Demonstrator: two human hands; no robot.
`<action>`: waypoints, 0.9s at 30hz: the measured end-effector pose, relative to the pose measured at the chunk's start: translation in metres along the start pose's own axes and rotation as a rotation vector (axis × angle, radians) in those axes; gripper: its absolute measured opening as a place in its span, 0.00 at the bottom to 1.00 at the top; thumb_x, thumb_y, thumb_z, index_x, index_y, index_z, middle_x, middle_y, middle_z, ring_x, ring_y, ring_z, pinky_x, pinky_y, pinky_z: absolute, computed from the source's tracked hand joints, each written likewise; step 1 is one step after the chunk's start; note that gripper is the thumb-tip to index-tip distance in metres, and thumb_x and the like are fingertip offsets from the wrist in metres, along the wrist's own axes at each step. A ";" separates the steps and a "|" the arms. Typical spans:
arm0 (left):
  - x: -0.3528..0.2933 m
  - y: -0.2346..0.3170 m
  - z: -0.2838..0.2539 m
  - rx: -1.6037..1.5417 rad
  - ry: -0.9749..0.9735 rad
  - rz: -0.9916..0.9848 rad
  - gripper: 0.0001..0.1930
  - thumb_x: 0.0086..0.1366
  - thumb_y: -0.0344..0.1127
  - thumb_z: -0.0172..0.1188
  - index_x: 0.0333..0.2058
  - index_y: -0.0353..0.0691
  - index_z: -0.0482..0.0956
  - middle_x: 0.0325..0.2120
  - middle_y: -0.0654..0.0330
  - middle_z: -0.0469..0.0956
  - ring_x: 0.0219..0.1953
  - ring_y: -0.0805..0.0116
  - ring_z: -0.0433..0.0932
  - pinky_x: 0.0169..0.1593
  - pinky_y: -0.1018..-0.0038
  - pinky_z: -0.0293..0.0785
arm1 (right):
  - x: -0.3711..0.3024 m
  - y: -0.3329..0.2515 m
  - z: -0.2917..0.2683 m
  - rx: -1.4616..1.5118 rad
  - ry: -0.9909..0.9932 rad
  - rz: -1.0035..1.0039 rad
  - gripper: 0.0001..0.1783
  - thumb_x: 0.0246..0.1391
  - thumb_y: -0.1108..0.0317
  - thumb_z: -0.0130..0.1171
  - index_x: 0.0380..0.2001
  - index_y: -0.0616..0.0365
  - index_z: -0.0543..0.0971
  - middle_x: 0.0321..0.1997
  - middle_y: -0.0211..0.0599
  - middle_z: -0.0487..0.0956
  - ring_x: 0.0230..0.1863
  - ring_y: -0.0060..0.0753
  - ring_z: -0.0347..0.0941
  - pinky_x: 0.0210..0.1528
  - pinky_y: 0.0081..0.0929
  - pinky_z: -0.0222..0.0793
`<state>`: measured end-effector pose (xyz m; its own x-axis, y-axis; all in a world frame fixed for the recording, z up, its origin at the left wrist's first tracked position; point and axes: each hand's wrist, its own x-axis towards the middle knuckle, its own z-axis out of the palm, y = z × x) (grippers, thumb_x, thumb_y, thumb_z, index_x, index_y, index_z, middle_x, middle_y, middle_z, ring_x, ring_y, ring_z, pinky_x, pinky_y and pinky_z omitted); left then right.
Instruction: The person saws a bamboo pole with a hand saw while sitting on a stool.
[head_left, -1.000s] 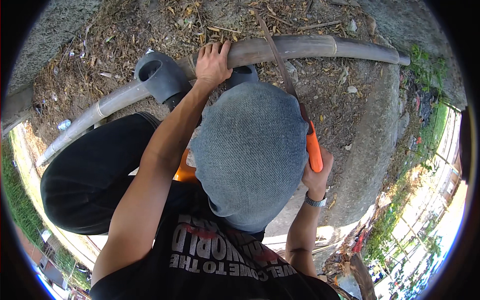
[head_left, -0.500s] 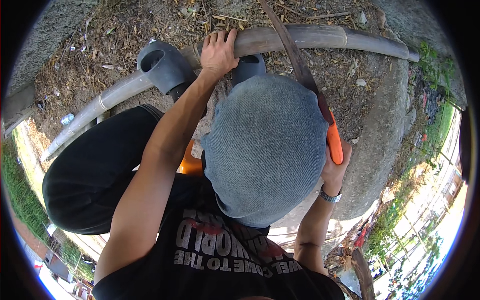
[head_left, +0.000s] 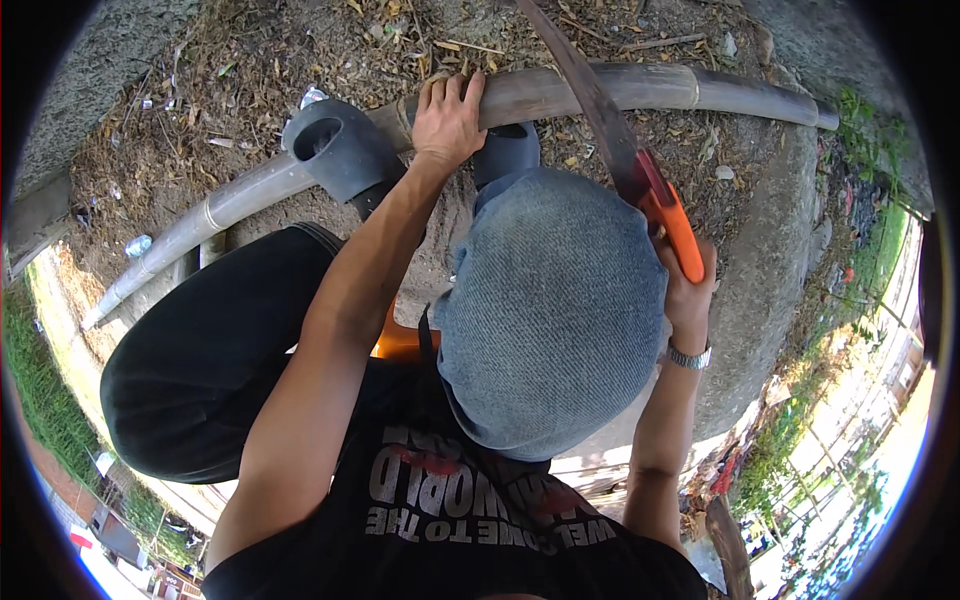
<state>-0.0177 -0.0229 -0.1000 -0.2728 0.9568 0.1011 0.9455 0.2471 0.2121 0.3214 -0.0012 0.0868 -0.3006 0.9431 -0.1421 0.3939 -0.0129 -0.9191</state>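
A grey-brown bamboo pole (head_left: 640, 86) lies across the ground in front of me and looks curved in this lens. Near its middle my left hand (head_left: 448, 122) rests on it, fingers curled over the top. My right hand (head_left: 688, 285) grips the orange handle of a handsaw (head_left: 607, 125). Its dark blade slants away over the pole to the right of my left hand, and the tip runs out of the picture. Where the teeth touch the pole I cannot tell. A rounded blue denim shape (head_left: 555, 310) fills the space between my arms and hides part of the blade.
Beside the pole sit two grey rounded pieces, one with a round opening (head_left: 342, 150) and one behind the denim (head_left: 508, 150). My bent knee in black cloth (head_left: 210, 350) is at left. Something orange (head_left: 400, 340) shows between my legs. A concrete edge (head_left: 770, 240) runs along the right.
My right hand has pushed the saw away from me, along the blade's line. The left hand stays on the pole. The whole view has shifted slightly.
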 end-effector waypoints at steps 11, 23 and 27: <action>0.015 -0.012 0.006 0.007 0.049 0.036 0.46 0.49 0.42 0.78 0.68 0.50 0.68 0.60 0.53 0.75 0.64 0.52 0.72 0.71 0.54 0.64 | -0.034 0.023 -0.021 -0.016 0.029 0.002 0.05 0.62 0.75 0.64 0.37 0.66 0.81 0.27 0.28 0.78 0.22 0.16 0.69 0.24 0.21 0.65; 0.016 -0.011 -0.003 0.011 -0.020 -0.005 0.47 0.48 0.44 0.79 0.67 0.48 0.70 0.61 0.57 0.75 0.66 0.55 0.72 0.71 0.55 0.65 | -0.043 0.039 0.018 0.071 0.005 0.098 0.10 0.62 0.71 0.67 0.43 0.67 0.85 0.23 0.24 0.76 0.24 0.14 0.66 0.27 0.21 0.61; 0.017 -0.009 -0.005 -0.002 -0.035 -0.005 0.46 0.48 0.44 0.79 0.67 0.48 0.70 0.61 0.57 0.76 0.66 0.55 0.72 0.72 0.55 0.65 | -0.048 0.059 0.020 0.134 0.031 0.104 0.11 0.60 0.71 0.66 0.41 0.67 0.86 0.24 0.24 0.76 0.24 0.14 0.66 0.27 0.20 0.62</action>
<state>-0.0319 -0.0101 -0.0957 -0.2707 0.9604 0.0664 0.9438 0.2513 0.2145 0.3413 -0.0545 0.0322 -0.2368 0.9439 -0.2301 0.3014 -0.1538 -0.9410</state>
